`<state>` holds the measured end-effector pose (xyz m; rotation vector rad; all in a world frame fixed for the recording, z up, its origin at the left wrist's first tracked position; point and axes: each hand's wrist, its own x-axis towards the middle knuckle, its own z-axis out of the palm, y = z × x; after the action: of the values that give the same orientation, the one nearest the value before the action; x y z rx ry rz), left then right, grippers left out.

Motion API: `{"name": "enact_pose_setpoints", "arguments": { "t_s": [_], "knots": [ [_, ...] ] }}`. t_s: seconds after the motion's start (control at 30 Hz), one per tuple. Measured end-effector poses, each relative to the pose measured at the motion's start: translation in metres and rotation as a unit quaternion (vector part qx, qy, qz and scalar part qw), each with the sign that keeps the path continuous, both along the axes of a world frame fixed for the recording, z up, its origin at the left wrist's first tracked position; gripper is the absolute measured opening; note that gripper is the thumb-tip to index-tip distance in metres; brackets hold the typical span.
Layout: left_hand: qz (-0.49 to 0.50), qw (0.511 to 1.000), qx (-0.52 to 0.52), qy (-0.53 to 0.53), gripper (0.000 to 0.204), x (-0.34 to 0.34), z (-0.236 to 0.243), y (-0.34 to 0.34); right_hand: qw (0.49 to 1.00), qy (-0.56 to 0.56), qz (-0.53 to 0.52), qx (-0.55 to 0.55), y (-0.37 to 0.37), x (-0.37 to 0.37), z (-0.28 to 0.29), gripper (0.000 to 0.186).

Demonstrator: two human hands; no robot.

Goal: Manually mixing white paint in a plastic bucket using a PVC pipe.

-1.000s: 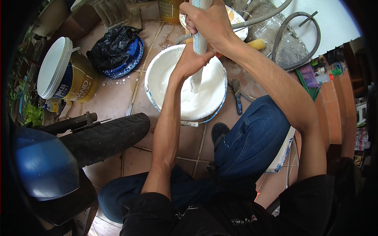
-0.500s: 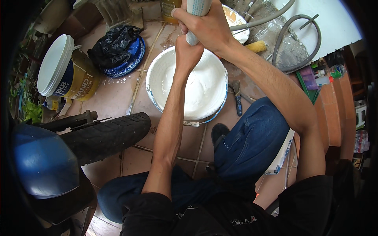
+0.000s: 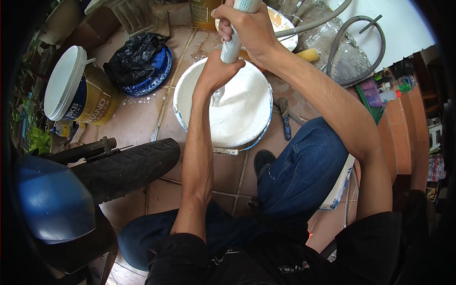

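Observation:
A white bucket (image 3: 267, 95) full of thick white paint (image 3: 244, 111) stands on the floor before me. Above its far rim I hold a pale, printed pole (image 3: 232, 47) at a slant. My right hand (image 3: 251, 35) is wrapped round the pole higher up. My left hand (image 3: 219, 71) is closed round its lower part, over the bucket's far left side. Just below the left hand, a pale piece (image 3: 218, 95) dips into the paint; whether it joins the pole is hidden by that hand. Ridges and a swirl mark the paint's surface.
A yellow-and-blue paint bucket (image 3: 95, 102) and a blue lid (image 3: 161, 71) under a black plastic bag (image 3: 133, 59) lie left. A motorcycle tyre (image 3: 133, 164) juts in nearer. Right are a scraper (image 3: 285, 118), a paint roller (image 3: 308, 55) and a grey hose (image 3: 332, 47).
My left hand has shifted left and slightly nearer, and the pole's lower end has come down a little. The paint's swirl has changed shape, and a pale piece now shows in it.

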<state>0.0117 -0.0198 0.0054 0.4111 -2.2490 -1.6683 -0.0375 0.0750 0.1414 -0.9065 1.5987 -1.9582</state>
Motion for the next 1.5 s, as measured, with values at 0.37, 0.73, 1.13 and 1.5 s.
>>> {"name": "enact_pose_setpoints", "arguments": {
  "t_s": [0.37,0.73,1.13,1.5],
  "knots": [
    [-0.086,0.989,0.112,0.037,0.026,-0.006,-0.004,0.026,0.981,0.149,-0.102,0.067,-0.003,-0.001,-0.008,0.024],
    [0.077,0.976,0.026,0.204,0.03,-0.016,-0.009,0.018,0.948,0.306,-0.077,0.047,-0.016,-0.006,-0.025,0.028],
    [-0.054,0.998,0.038,0.011,0.025,0.015,-0.002,-0.007,0.989,0.143,0.027,-0.009,-0.011,-0.004,-0.017,0.021],
    [-0.097,0.988,0.111,0.05,0.024,0.003,0.01,0.027,0.967,0.208,-0.137,0.061,-0.002,0.006,0.004,0.026]
  ]
}}
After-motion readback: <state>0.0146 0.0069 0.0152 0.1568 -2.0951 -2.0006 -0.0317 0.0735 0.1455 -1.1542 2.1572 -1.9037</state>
